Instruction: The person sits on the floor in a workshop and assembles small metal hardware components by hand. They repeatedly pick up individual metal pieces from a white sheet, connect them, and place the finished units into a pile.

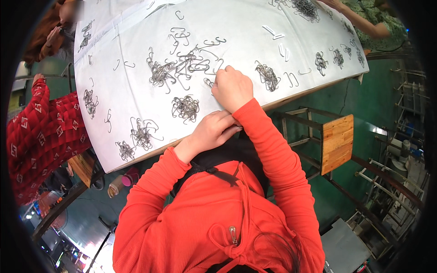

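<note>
Bent metal hooks lie in a loose spread (193, 61) on the white-covered table (241, 27), just left of and beyond my right hand (232, 88). That hand is closed over the sheet, its fingertips among the nearest hooks; its grasp is hidden. My left hand (211, 132) is at the table's front edge beneath my right wrist, fingers curled together; what they hold, if anything, cannot be made out. A tight pile of hooks (185, 108) sits left of my hands, and another pile (267, 76) lies to their right.
Several smaller hook heaps (142, 134) line the table's left and right sides. White strips (278, 36) lie farther back. A person in a red patterned sleeve (50, 123) is at the left; another person's arm (364, 25) reaches in far right. A wooden-topped stool (337, 144) stands right of me.
</note>
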